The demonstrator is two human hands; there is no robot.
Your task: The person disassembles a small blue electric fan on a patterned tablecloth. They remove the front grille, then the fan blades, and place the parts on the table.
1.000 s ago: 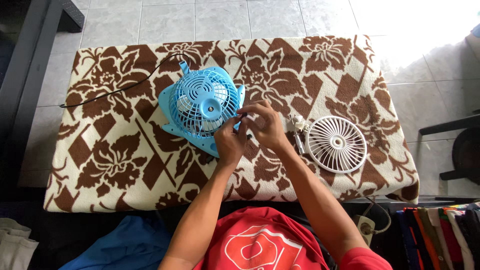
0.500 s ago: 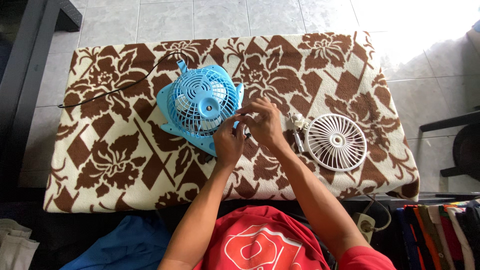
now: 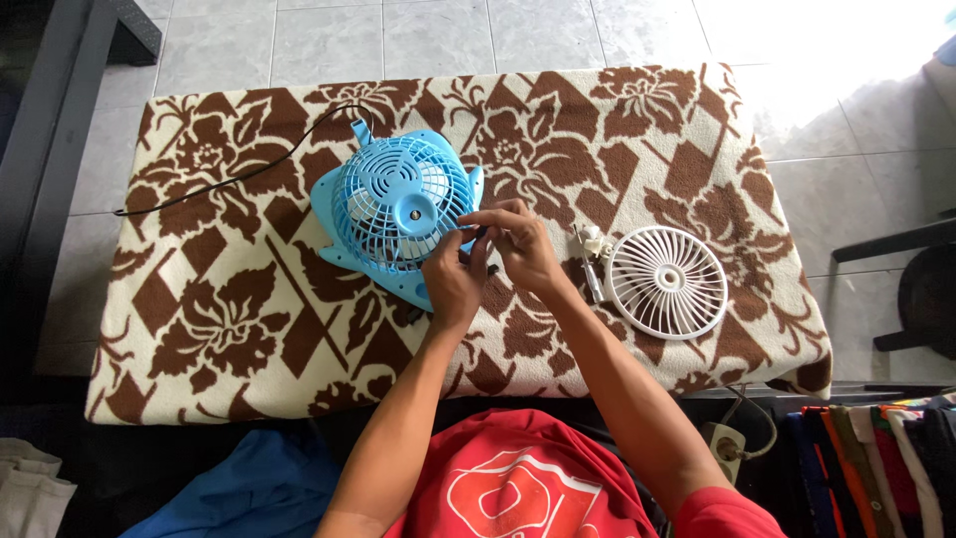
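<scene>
Blue fan (image 3: 393, 214), on its back, grille facing up, left of centre on the bench (image 3: 249, 339).

Base toward the bench's near-left, black cord (image 3: 229, 174) trailing off far-left. Left hand (image 3: 456, 281) and right hand (image 3: 518, 244) meet at the grille's right rim, fingers pinched there; what they pinch is too small to tell. White grille (image 3: 665, 281) lies flat well right, small white parts (image 3: 593, 244) beside it. Brown floral cloth covers the bench.

Low table under a brown-and-cream floral blanket (image 3: 249, 329), blue fan (image 3: 398, 214), white grille (image 3: 667, 282), black cord (image 3: 214, 184)
</scene>
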